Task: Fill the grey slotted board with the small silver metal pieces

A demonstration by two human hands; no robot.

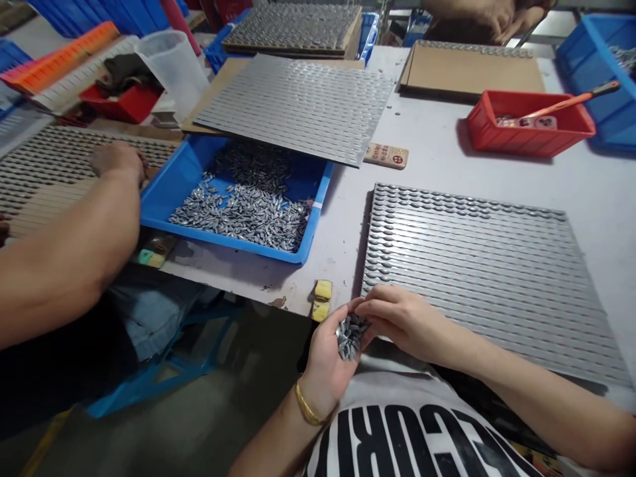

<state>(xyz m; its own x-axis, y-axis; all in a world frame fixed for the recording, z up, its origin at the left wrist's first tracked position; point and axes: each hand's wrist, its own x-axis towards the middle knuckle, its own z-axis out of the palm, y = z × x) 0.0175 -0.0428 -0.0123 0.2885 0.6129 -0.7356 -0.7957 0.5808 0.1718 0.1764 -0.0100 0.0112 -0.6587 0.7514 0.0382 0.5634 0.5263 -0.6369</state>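
My left hand is cupped palm up and holds a heap of small grey spindle-shaped metal pieces. Over the upper edge of that heap, my right hand has its fingers pinched together; whatever is between the fingertips is hidden. Just beyond both hands lies a grooved grey board. Metal pieces fill its far rows in part and its left edge, while the grooves in the rest are bare. A blue tray to the left contains many more of these pieces.
A filled board overlaps the tray's far side. A red bin with an orange-handled tool stands at the back right. Yellow tape marks the table edge. At left, a co-worker's arm reaches over another board; another person's hands are at the back.
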